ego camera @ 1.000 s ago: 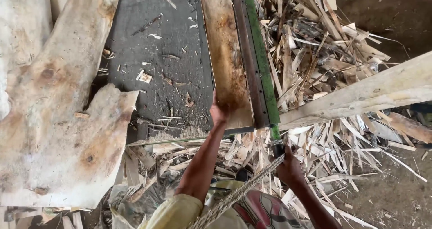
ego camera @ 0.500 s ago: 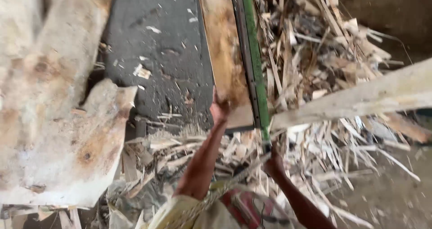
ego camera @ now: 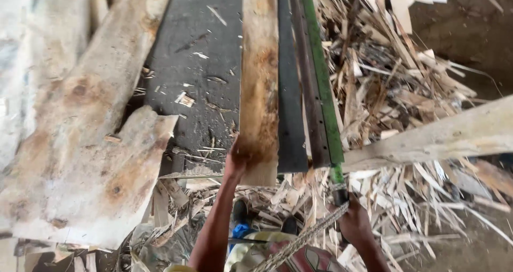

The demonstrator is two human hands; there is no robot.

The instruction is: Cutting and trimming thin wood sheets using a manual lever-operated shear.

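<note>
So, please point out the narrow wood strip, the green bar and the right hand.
narrow wood strip (ego camera: 259,85), head view, middle of its brown face.
green bar (ego camera: 322,85), head view, middle of its length.
right hand (ego camera: 354,223), head view, back of the hand below the bar's lower end.

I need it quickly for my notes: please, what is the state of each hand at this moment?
Left hand: closed on the near end of the wooden plank.
Right hand: closed around the green bar at its lower end.
</note>
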